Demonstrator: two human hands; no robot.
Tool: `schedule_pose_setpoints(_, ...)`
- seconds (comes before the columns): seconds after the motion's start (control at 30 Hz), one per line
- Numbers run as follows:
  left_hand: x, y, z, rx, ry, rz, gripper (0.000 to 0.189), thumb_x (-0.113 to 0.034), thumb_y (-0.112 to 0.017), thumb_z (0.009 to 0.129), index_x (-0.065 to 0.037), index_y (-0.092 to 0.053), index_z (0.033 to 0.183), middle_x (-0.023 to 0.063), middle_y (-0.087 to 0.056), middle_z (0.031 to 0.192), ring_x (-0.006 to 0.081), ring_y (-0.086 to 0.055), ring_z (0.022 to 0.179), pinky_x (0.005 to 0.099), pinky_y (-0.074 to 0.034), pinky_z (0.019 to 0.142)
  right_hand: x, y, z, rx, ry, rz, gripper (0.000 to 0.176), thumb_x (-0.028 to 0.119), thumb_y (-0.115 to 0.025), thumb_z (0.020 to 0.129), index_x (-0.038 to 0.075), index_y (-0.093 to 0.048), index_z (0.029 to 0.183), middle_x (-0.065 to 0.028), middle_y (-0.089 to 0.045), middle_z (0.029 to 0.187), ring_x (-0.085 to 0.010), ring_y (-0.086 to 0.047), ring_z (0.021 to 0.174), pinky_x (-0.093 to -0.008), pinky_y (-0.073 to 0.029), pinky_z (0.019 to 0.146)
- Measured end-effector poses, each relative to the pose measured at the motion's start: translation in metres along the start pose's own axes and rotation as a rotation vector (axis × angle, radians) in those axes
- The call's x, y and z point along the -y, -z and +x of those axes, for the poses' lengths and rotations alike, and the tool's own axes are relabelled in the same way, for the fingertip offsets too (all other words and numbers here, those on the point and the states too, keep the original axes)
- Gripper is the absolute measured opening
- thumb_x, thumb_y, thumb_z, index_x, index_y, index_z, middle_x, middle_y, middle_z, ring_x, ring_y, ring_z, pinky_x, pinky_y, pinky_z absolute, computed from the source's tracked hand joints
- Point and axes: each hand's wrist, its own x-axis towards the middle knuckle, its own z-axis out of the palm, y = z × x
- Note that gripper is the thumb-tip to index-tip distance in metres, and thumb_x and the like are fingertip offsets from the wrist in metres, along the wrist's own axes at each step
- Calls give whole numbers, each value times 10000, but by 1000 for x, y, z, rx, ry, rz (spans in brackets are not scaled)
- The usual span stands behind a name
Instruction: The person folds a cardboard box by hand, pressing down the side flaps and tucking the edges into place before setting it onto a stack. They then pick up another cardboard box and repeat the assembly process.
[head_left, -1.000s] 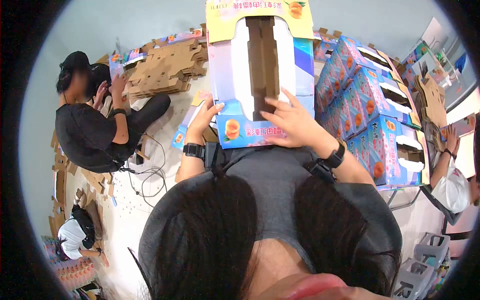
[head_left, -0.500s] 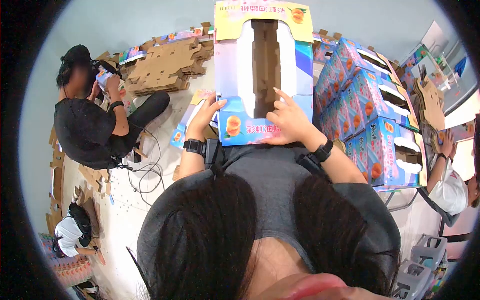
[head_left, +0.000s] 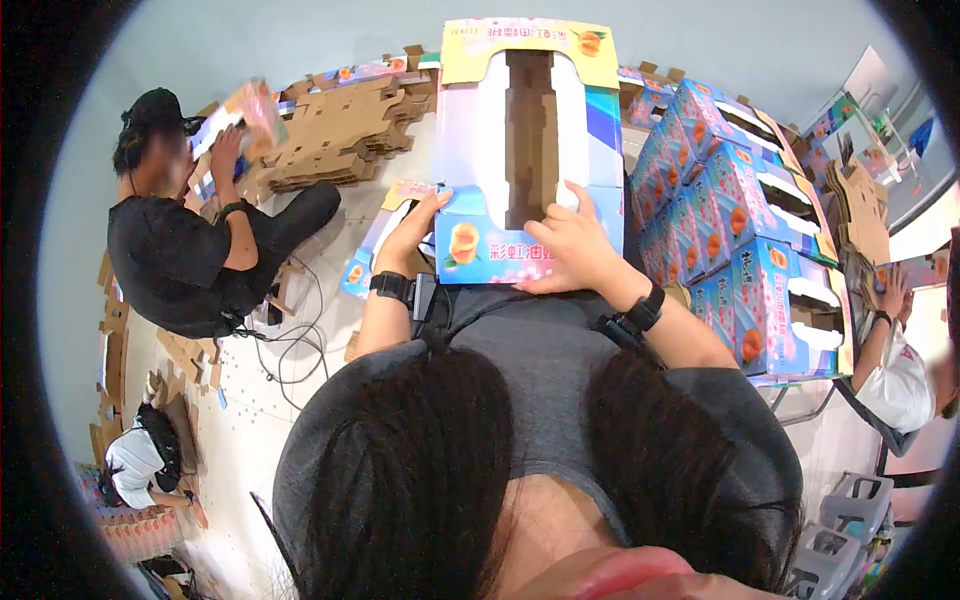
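Note:
A printed cardboard fruit box with peach pictures, a yellow far flap and a long cut-out in its top stands on my lap. Brown inner cardboard shows through the cut-out. My left hand grips the box's left side near the close corner, thumb on the top edge. At the near end, my right hand holds the box by the cut-out's rim, index finger stretched up and the other fingers bent. Part of the right hand's grip is hidden. Beside my left wrist lies another printed box, partly covered by my arm.
Stacked finished boxes rise close on my right. Flattened brown cardboard is piled at the back left. A co-worker in black sits at left holding a carton, with cables on the floor nearby. Grey stools stand at lower right.
The box's far end has dropped a little and its near end has risen slightly, with both my hands still on it. At left, the co-worker's carton has moved up and right.

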Motion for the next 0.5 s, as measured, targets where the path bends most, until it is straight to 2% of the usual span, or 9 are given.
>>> schedule_pose_setpoints(0.03,-10,-7,-7,-2,19,15,751,-574,-603,867,-42,-486,1385,99,-539,1341,200,-464,1259,308,-339,1060,-1,-2,-2,-14,-15,14,681,648,-729,621,62,-634,955,-94,-615,733,-248,-596,906,-608,-202,1102)
schedule_pose_setpoints(0.13,-32,-37,-29,-73,49,-57,590,-571,-573,896,-59,-620,1187,61,-669,1114,161,-611,1031,302,-454,935,1,-1,-7,-30,-70,25,663,651,-724,639,68,-622,936,-110,-618,767,-263,-595,905,-590,-239,1071)
schedule_pose_setpoints(0.23,-24,-32,-7,4,66,-86,568,-558,-564,906,-67,-623,1185,63,-672,1114,166,-613,1045,313,-456,949,1,-2,-9,-39,-120,8,668,654,-724,648,70,-613,952,-124,-617,822,-279,-592,912,-579,-260,1048)
schedule_pose_setpoints(0.33,-14,-14,25,170,-27,8,585,-562,-536,919,-68,-596,1226,71,-651,1165,181,-595,1094,322,-448,981,1,-1,-8,-25,-176,23,724,657,-725,648,74,-625,1066,-133,-610,863,-291,-589,922,-567,-270,1037)
schedule_pose_setpoints(0.5,-14,-16,36,166,-29,49,701,-604,-451,945,-46,-489,1369,97,-574,1312,208,-549,1189,329,-406,1046,0,3,-6,-7,-186,46,833,640,-740,643,140,-585,1292,-122,-596,846,-273,-578,888,-550,-298,985)
